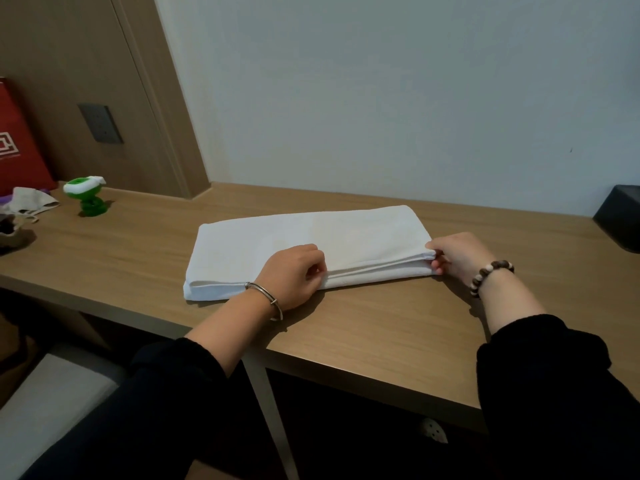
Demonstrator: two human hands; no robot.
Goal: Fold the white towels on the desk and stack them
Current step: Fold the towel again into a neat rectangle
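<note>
towel: the white towel point(311, 244) lies flat mid-table, folded into a long strip running left to right, with the stacked layers showing along its near edge
left hand: the left hand point(294, 278) sits on the near edge, about halfway along; its fingers point(317, 259) are curled in tight on the upper layers
right hand: the right hand point(457, 254) is at the right end, with thumb on top and fingers point(438, 269) underneath, pinching the corner layers together
edges: the table point(381, 327) has a wide bare band between the towel and its front edge, and a narrower one behind, up to the pale wall
open room: lots of bare wood to the left of the towel, and some to the right too
stuff around: a little green toy point(86, 199), a crumpled pale cloth point(33, 202) and a red bag point(17, 143) are all far left, well apart from the towel
right side: a black box point(620, 220) sits against the wall, near the right hand but not touching it
wrists: silver bangle point(265, 297) on the left, bead bracelet point(490, 275) on the right
hard to tell: I can't count the layers, the red bag and black box are cut off by the frame, and it's too dark to see under the table
</note>
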